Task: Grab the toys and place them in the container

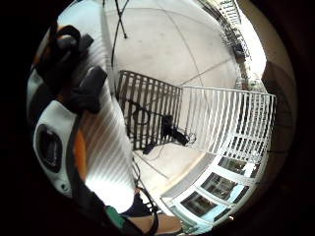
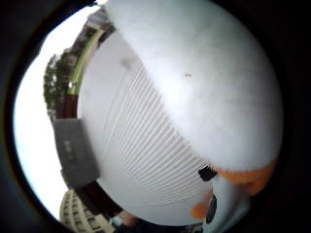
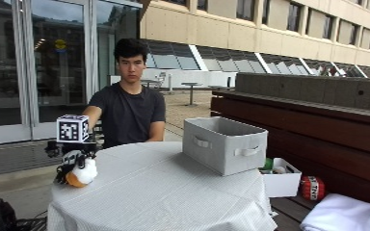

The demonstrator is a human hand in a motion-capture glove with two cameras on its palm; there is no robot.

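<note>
A round table [image 3: 165, 192] under a white striped cloth stands on a paved terrace in front of glass doors. At its edge, my gloved right hand [image 3: 72, 161] curls its fingers around a white and orange plush toy [image 3: 82, 174], holding it just above the cloth. The grey fabric container [image 3: 223, 143] sits on the table, well apart from my hand.
</note>
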